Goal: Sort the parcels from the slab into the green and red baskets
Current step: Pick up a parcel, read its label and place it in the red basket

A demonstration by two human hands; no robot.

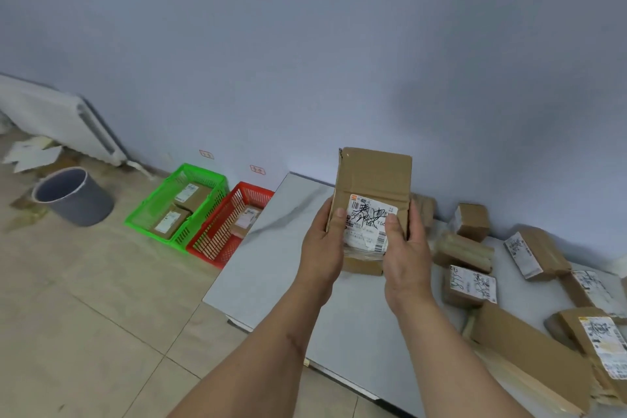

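Note:
A brown cardboard parcel [373,176] with a white scribbled label is held upright above the grey slab [291,268]. My left hand [322,248] grips its left edge, thumb on the label. My right hand [405,258] grips its right side, thumb on the label too. On the floor to the left stands the green basket [152,204] with two parcels inside. The red basket [217,241] sits right beside it against the slab, with one parcel in it.
Several more brown parcels [470,285] lie scattered over the right part of the slab. A grey bucket [73,197] stands on the tiled floor at left, near a white radiator [61,119] and loose papers. A pale wall runs behind everything.

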